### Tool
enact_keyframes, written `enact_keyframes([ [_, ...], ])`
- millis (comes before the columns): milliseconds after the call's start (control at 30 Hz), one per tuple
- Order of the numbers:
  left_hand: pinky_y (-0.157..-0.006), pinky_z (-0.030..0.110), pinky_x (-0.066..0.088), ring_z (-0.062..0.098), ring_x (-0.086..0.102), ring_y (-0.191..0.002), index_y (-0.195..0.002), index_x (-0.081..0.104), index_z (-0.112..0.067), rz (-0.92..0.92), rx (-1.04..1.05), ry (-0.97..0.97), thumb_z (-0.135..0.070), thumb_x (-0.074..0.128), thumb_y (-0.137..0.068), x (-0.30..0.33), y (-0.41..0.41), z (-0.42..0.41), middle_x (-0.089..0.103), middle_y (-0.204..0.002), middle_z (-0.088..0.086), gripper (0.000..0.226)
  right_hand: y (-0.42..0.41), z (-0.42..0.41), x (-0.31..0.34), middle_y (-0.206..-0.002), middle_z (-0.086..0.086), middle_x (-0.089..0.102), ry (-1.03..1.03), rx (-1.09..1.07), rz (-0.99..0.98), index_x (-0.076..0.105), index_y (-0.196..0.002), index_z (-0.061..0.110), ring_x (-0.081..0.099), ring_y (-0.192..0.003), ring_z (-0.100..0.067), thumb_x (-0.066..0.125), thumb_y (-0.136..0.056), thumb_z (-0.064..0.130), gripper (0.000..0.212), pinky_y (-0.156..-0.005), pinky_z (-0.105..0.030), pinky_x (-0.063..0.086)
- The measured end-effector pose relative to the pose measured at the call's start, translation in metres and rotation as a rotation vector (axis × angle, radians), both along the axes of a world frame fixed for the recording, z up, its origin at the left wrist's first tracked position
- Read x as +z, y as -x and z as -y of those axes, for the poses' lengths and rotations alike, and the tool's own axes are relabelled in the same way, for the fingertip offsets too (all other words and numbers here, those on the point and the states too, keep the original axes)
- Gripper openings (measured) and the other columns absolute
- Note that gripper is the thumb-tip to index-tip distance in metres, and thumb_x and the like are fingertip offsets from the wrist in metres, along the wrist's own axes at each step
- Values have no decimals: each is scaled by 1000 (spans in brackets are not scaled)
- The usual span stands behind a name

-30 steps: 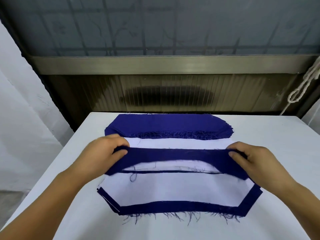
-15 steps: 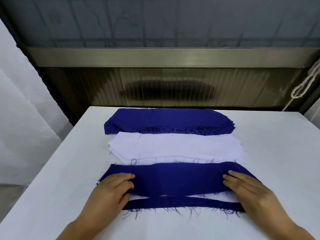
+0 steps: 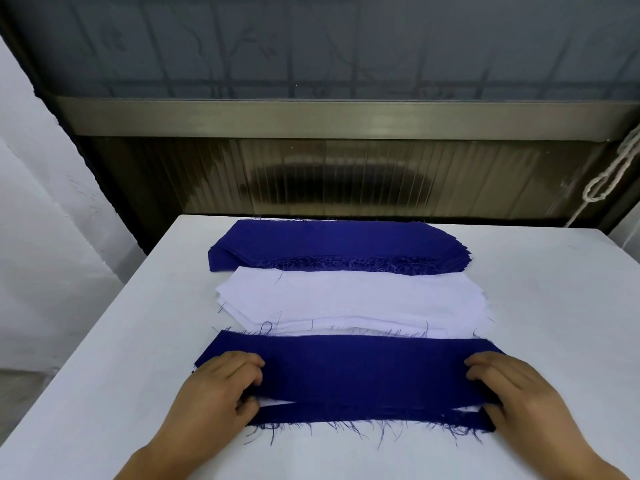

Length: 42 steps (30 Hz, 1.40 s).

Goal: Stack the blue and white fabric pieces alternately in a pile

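Observation:
At the front of the white table lies the mixed pile, with a blue fabric piece (image 3: pixel 363 372) on top. A white layer and a frayed blue edge (image 3: pixel 363 416) show beneath it. My left hand (image 3: pixel 218 393) grips the top piece's left end, fingers curled on top and thumb at its near edge. My right hand (image 3: pixel 516 393) grips the right end the same way. Behind the pile sits a stack of white pieces (image 3: pixel 346 299). Farther back is a stack of blue pieces (image 3: pixel 329 244).
The white table (image 3: pixel 104 375) ends just behind the blue stack, before a dark ribbed panel and a metal ledge (image 3: pixel 346 116). A white rope (image 3: pixel 609 174) hangs at the far right. A white wall stands on the left.
I have brought the blue piece down from the air onto the near pile. My hands went from flat on its ends to curled at its near edge.

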<state>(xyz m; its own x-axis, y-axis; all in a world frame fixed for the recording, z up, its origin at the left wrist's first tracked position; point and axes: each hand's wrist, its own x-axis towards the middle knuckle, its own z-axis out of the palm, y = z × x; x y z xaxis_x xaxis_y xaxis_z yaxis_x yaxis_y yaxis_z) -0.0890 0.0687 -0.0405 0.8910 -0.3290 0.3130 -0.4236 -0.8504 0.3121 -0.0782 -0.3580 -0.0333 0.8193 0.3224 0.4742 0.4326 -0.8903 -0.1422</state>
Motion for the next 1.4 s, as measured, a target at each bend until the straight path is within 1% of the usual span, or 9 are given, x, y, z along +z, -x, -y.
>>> enact_keyframes([
  [267,-76,10,39,-2,56,-89,-72,59,-24,0,-11,-10,-26,47,-67,2,-1,2,65,-100,-17,13,-10,3,-3,-90,-2,67,-85,-140,36,63,-76,8,50,-86,-17,63,-31,-25,55,-69,-23,40],
  [500,-76,9,38,-2,55,-89,-71,57,-23,1,-30,-10,-24,47,-66,3,-3,1,64,-98,-18,11,-15,10,-3,-89,-5,62,56,-150,-3,59,-70,8,61,-78,-30,54,-33,-26,50,-75,-26,39],
  [667,-71,13,41,-4,54,-87,-69,53,-28,-20,-69,-38,-27,51,-68,10,-2,0,58,-100,-23,2,-11,15,1,-90,-8,67,-52,-90,34,64,-68,5,54,-89,-20,25,-67,2,39,-88,-14,31],
  [867,-78,15,44,-3,53,-91,-83,64,-29,-7,-54,-22,-51,56,-85,15,-10,22,58,-100,-23,23,-5,-32,12,-102,2,66,-137,21,-46,71,-90,11,56,-98,-14,45,-86,16,27,-93,-17,37],
  [1000,-95,25,48,6,56,-112,-115,68,-26,-17,-122,-66,-39,59,-89,6,-14,49,60,-124,-13,30,-6,-55,6,-113,4,66,1,27,-200,72,-108,16,63,-103,-16,76,-80,12,29,-91,-28,48],
  [1100,-95,26,48,7,57,-113,-116,69,-27,-18,-123,-81,-41,52,-91,0,-12,43,61,-126,-13,33,-3,-46,4,-116,3,66,25,-49,-266,72,-110,18,64,-105,-20,78,-79,17,31,-89,-35,51],
  [1200,-96,22,40,3,54,-112,-113,71,-28,-1,-88,-42,-48,41,-96,-4,-7,24,60,-123,-17,40,3,-29,-2,-112,-1,68,6,-128,-170,73,-105,15,66,-101,-25,64,-88,25,22,-82,-42,54],
  [1300,-94,23,41,3,56,-108,-107,73,-25,30,-47,-1,-53,31,-100,-7,-4,8,62,-119,-17,51,9,-18,-5,-108,-4,68,-6,-192,-152,74,-101,13,67,-95,-28,42,-87,37,43,-77,-45,55],
  [1400,-85,22,45,3,59,-98,-97,75,-23,64,-4,14,-50,37,-98,-4,-5,-2,65,-108,-17,46,8,-11,-4,-101,-5,69,10,-235,-125,74,-96,11,67,-86,-30,45,-87,34,38,-70,-43,55],
])
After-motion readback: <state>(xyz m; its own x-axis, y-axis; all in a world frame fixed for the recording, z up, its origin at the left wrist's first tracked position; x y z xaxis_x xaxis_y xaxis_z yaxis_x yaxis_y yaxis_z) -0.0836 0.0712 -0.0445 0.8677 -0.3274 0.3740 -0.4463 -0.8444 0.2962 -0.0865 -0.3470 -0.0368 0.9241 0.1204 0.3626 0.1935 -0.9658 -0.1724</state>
